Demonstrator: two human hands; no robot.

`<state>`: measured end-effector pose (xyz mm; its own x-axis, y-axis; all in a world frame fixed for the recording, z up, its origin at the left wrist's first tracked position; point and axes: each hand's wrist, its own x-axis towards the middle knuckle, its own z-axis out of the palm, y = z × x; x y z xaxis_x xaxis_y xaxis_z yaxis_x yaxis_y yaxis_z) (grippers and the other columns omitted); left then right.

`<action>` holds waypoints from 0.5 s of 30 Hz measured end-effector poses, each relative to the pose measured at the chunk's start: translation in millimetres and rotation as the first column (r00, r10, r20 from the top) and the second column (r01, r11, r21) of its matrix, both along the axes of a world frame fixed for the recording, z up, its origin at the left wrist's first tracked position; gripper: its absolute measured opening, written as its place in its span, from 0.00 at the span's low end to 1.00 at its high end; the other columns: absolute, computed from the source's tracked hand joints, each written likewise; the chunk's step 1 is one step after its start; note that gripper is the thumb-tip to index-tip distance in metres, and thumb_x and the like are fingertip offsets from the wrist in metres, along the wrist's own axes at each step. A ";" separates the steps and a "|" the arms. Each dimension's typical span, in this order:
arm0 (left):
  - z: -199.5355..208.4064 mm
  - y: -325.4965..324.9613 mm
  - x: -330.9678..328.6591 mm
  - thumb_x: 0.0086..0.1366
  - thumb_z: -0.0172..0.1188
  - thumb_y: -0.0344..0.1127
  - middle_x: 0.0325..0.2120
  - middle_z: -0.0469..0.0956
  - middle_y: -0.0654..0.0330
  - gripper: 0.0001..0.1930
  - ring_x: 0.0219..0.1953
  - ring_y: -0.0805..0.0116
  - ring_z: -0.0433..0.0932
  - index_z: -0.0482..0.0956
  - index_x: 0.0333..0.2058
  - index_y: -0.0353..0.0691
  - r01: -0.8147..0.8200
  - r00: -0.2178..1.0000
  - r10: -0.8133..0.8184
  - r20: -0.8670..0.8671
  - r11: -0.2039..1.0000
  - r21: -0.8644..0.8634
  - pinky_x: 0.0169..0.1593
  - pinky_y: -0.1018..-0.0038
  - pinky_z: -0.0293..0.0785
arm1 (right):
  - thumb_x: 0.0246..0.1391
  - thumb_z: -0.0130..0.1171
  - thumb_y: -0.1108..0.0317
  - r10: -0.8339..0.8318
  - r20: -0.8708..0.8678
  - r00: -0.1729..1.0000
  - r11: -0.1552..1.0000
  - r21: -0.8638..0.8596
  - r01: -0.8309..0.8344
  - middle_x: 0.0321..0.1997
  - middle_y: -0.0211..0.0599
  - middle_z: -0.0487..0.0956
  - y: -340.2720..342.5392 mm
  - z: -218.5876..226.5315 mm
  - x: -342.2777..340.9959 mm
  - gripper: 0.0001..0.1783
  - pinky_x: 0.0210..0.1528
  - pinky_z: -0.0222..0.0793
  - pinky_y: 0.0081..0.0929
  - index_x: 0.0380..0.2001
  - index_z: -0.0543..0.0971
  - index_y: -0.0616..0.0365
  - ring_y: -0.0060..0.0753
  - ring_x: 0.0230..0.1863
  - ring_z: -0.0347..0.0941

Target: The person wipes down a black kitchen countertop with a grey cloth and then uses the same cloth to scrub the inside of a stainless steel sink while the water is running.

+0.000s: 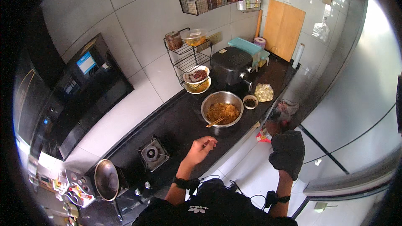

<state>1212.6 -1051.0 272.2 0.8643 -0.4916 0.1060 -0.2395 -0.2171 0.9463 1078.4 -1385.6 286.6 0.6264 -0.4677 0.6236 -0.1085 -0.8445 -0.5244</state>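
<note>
My left hand is bare, its fingers curled in near the counter's front edge, and nothing shows between them. Just beyond it stands a steel mixing bowl with an orange-brown shredded or crumbly food in it. A pair of wooden chopsticks leans on the bowl's near rim. My right hand, in a black glove or mitt, is off to the right, away from the counter; its fingers are hidden. Past it, partly covered, are a red-and-white package and a brown rounded thing.
Beside the bowl are a small dish of dark bits and a bag of pale pieces. Behind stand a black air fryer and a wire rack with bowls. Leftward are a gas burner and a wok.
</note>
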 end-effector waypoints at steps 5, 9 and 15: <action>42.2 -6.1 58.4 0.70 0.56 0.24 0.39 0.80 0.61 0.09 0.40 0.73 0.80 0.77 0.48 0.34 -0.042 0.997 0.045 0.067 0.998 -0.043 0.44 0.74 0.80 | 0.53 0.58 0.68 0.104 -0.002 0.995 0.994 0.009 -0.104 0.59 0.42 0.75 -44.1 1.6 41.8 0.24 0.65 0.64 0.36 0.55 0.77 0.53 0.43 0.62 0.70; 179.9 -32.9 151.8 0.75 0.51 0.36 0.38 0.77 0.63 0.12 0.40 0.72 0.77 0.75 0.49 0.35 -0.010 0.926 0.103 0.362 0.968 -0.249 0.46 0.72 0.76 | 0.52 0.58 0.68 0.099 -0.004 0.995 0.995 0.000 -0.099 0.58 0.42 0.76 -82.5 9.5 72.7 0.24 0.65 0.64 0.36 0.54 0.78 0.52 0.43 0.61 0.70; 388.5 -68.5 271.0 0.72 0.54 0.48 0.40 0.83 0.58 0.19 0.42 0.68 0.80 0.78 0.51 0.42 -0.634 0.391 0.114 0.913 0.753 0.177 0.49 0.68 0.76 | 0.51 0.58 0.68 0.146 -0.010 0.989 0.989 -0.002 -0.146 0.57 0.41 0.76 -119.2 9.4 137.2 0.23 0.65 0.64 0.37 0.53 0.78 0.52 0.43 0.61 0.70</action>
<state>1483.6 -1119.5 660.7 0.5785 -0.3403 0.7413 -0.5876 -0.8042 0.0894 1215.6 -1504.8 296.0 0.6940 -0.3692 0.6181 0.0110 -0.8530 -0.5219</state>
